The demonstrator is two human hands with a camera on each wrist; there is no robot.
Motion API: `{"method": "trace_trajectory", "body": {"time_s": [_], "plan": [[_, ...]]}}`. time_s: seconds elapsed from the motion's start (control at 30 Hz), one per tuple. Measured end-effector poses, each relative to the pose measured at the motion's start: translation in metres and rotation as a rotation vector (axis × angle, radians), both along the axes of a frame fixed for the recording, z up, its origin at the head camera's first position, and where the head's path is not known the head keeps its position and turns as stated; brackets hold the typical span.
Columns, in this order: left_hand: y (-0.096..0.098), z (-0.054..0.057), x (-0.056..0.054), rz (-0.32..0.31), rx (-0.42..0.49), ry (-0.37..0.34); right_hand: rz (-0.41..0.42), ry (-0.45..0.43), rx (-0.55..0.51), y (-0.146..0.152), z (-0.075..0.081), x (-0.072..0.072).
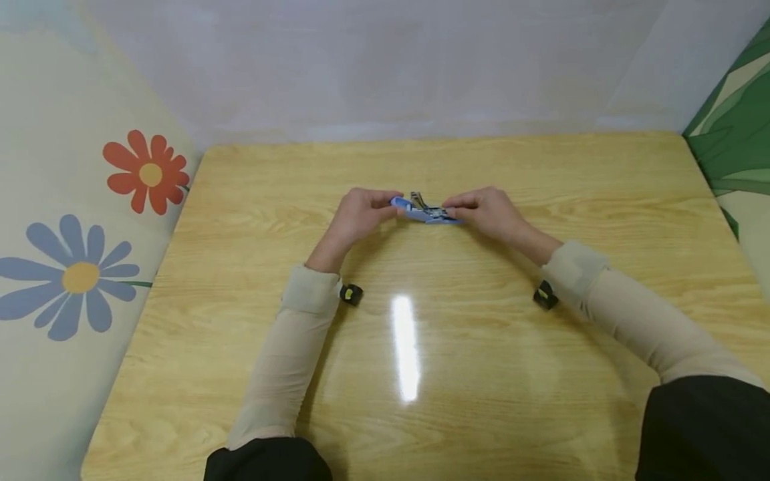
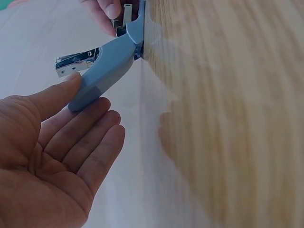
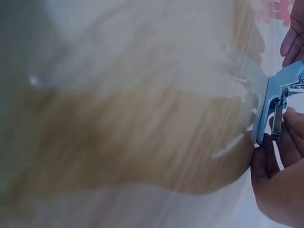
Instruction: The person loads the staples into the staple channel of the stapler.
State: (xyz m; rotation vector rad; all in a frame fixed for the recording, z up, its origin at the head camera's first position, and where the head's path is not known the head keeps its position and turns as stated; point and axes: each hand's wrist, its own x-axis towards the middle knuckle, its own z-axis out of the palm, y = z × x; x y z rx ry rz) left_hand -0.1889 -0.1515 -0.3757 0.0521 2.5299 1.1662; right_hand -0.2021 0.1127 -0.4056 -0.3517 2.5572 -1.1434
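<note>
A light blue stapler (image 1: 415, 212) is spread open low over the far middle part of the table, between both hands. My left hand (image 1: 359, 215) pinches the tip of its blue top cover (image 2: 107, 61) with thumb and fingers, palm turned up in the left wrist view. Silver metal parts (image 2: 78, 61) stick out from inside that cover. At the other end, my right hand (image 1: 492, 212) grips the flat blue base (image 3: 262, 116). A narrow metal arm (image 3: 278, 124) rises from the stapler near the right fingers, which partly hide it.
The wood-grain table (image 1: 481, 347) reaches back to a pale wall (image 1: 385, 67). Painted flowers (image 1: 150, 175) cover the left wall and green leaves (image 1: 740, 127) the right. A small black device (image 1: 351, 294) hangs at the left wrist, another (image 1: 545, 294) at the right.
</note>
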Motion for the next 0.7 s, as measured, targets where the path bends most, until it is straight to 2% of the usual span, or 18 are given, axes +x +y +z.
{"method": "trace_trajectory", "body": {"time_s": [0.13,0.3,0.7], "plan": [[0.0015,0.0003,-0.0018,-0.025,-0.012,0.025,0.009,0.019,0.022,0.0003,-0.0006,0.0000],[-0.0001,-0.0007,-0.0016,-0.021,-0.046,0.032,0.042,0.055,0.034,-0.0015,-0.0009,-0.0020],[0.0022,0.0020,-0.0009,-0.018,-0.066,0.033,0.037,0.035,0.031,-0.0024,0.0001,-0.0023]]}}
